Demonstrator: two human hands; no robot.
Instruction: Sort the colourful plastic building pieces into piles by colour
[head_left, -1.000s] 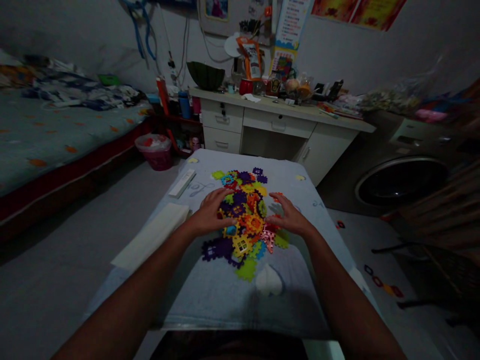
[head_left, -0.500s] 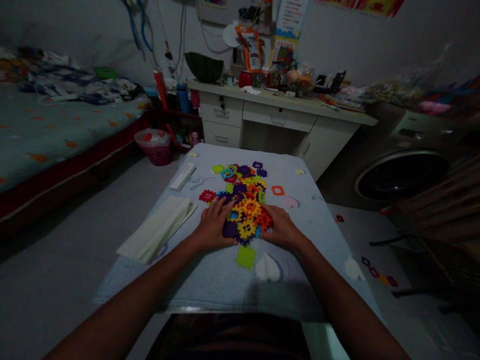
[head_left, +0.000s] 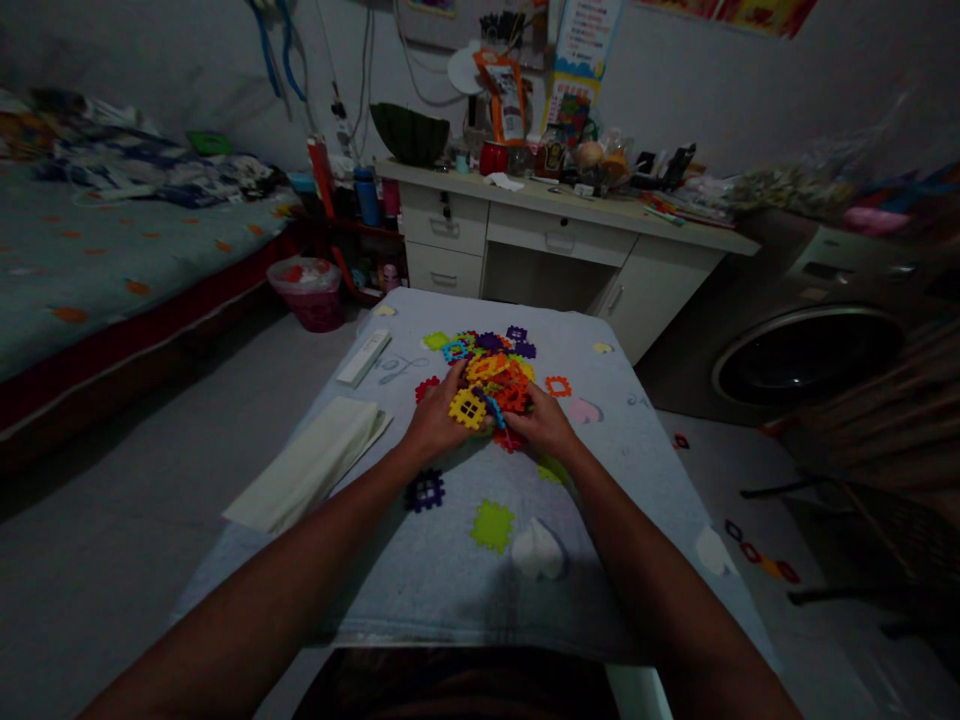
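Between my two hands is a heap of colourful interlocking plastic tiles [head_left: 499, 368], square with notched edges. My left hand [head_left: 436, 412] curls round the heap's left side, with a yellow window tile [head_left: 467, 409] against its fingers. From the right, my right hand [head_left: 546, 420] grips orange and red tiles [head_left: 514, 398]; some fingertips are hidden among them. A dark purple tile [head_left: 425, 490] lies below my left hand. Nearer to me is a lime green tile [head_left: 493, 525]. An orange frame tile [head_left: 558, 386] lies to the right of the heap.
A pale cloth covers the table [head_left: 600, 580]. On its left lie a folded cream cloth [head_left: 304, 465] and a narrow white box [head_left: 364, 358]. Behind stands a cluttered desk [head_left: 559, 235]; a washing machine [head_left: 810, 320] is at right. Several tiles [head_left: 759, 555] lie on the floor.
Both hands have moved away from me and closer together, gathering the tiles into a taller bunch. A purple tile and a green tile now lie apart on the near side.
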